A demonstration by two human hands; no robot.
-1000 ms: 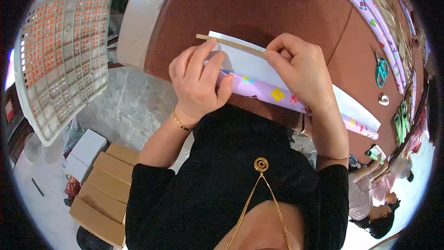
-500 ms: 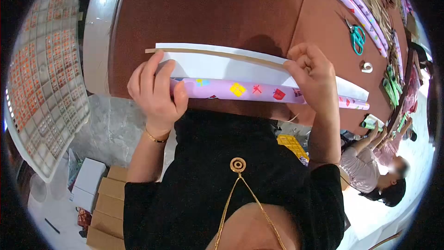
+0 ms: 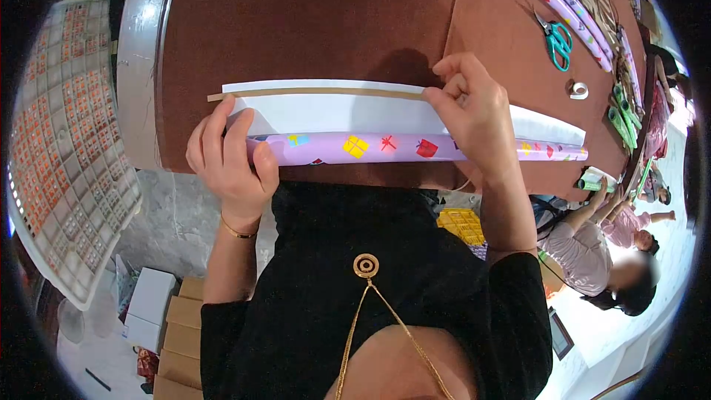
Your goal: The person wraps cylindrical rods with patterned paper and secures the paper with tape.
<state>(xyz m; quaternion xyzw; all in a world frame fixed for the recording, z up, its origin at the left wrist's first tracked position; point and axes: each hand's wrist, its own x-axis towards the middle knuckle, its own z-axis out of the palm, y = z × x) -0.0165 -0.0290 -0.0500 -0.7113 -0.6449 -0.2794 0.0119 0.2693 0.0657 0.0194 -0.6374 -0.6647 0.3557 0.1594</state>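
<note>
A partly rolled sheet of wrapping paper (image 3: 318, 150), lilac with gift motifs outside and white inside, lies across the brown table. Along the far edge of its white side runs a thin tan strip (image 3: 318, 93). My left hand (image 3: 233, 152) rests on the left end, fingertips at the strip and thumb by the roll, fingers apart. My right hand (image 3: 470, 107) has thumb and forefinger pinched at the strip right of the middle, its other fingers curled.
Teal scissors (image 3: 557, 44), a small tape roll (image 3: 578, 90) and more lilac rolls (image 3: 552, 0) lie at the right. A white plastic crate (image 3: 67, 148) stands at the far left. Co-workers (image 3: 581, 252) sit at the right; cardboard boxes (image 3: 178, 333) are below left.
The view has shifted, so the paper and both hands appear a little further left. My right hand still pinches near the strip, with its fingers raised slightly more.
</note>
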